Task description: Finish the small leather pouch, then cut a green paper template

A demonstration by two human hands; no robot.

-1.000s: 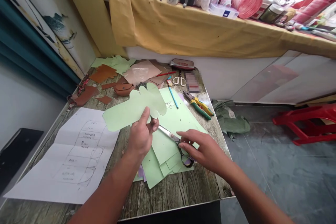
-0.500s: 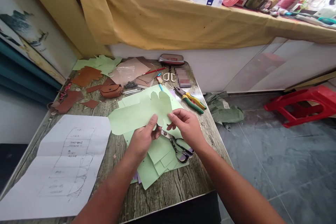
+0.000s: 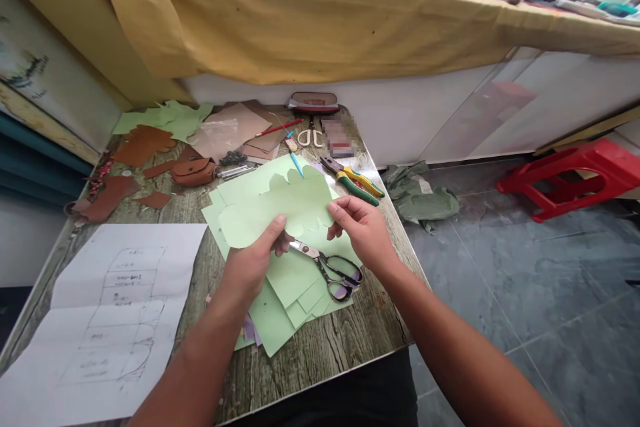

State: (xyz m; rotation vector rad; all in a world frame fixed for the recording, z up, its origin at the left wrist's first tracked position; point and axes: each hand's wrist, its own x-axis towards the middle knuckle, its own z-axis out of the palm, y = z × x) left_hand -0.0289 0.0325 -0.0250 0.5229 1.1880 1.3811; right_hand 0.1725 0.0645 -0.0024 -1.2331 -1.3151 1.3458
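Observation:
A light green paper cutout [image 3: 280,207] with notched tabs along its upper and lower edges is held above the table. My left hand [image 3: 257,247] pinches its lower edge, thumb on top and fingers underneath. At the right end, my right hand [image 3: 357,223] grips the paper between thumb and fingertips. Beneath lies a loose stack of green paper sheets [image 3: 285,287], with bits of purple showing at its edges. Scissors [image 3: 335,270] with dark handles rest on the stack below my hands, their blade tips hidden by the left fingers or the cutout.
A white sheet with a pencil drawing [image 3: 125,307] lies at left. Pliers [image 3: 350,180], a blue pen-like tool [image 3: 295,157], a brown leather pouch [image 3: 194,171] and leather scraps [image 3: 113,197] sit farther back. A red stool [image 3: 575,177] stands on the floor at right.
The cutout's right end, curled before, is now spread flatter and reaches farther right between my hands. My left hand has moved slightly left. The camera view has shifted a little.

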